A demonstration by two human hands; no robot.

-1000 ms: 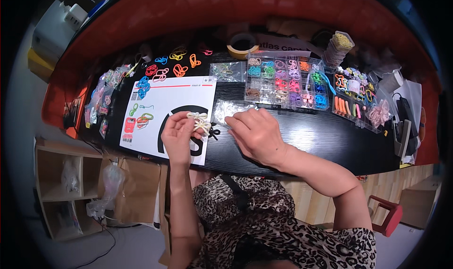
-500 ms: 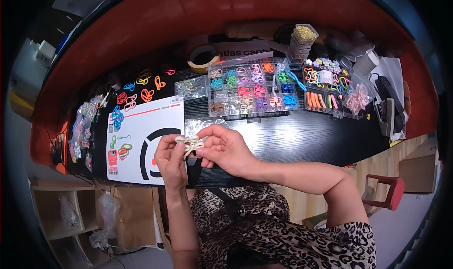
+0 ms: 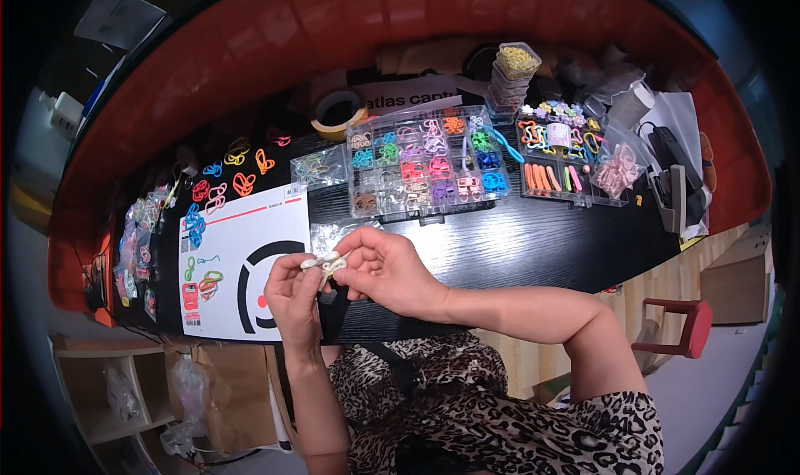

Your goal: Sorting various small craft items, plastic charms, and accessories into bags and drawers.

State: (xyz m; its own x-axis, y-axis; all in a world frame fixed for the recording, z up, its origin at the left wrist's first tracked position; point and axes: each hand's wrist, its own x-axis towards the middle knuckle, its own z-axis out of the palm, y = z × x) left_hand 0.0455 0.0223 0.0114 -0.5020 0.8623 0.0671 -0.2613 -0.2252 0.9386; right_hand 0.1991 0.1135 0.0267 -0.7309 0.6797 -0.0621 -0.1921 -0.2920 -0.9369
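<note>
A cream-white cord (image 3: 334, 266), looped into a bow-like shape, is held up between my two hands over the near edge of the desk. My left hand (image 3: 295, 298) pinches its left side between thumb and fingers. From the right, my right hand (image 3: 380, 268) grips the lower right loops, fingers curled. The fingertips partly cover the cord, and its crossings are too small to make out. Just beyond the hands lies a clear plastic bag (image 3: 327, 237). A white printed sheet (image 3: 223, 296) lies beside my left hand.
Behind the hands stands a clear compartment box (image 3: 385, 198) of coloured cord loops. Another divided case (image 3: 575, 195) sits to its right, near stacked tubs (image 3: 510, 83). A tape roll (image 3: 337, 129) lies at the back. Several coloured loops (image 3: 243, 183) and bagged items (image 3: 143, 242) lie left.
The desk and its things have shifted slightly left in view. My fingers have turned the cord a little, its upper loop now flatter; both hands keep hold of it.
</note>
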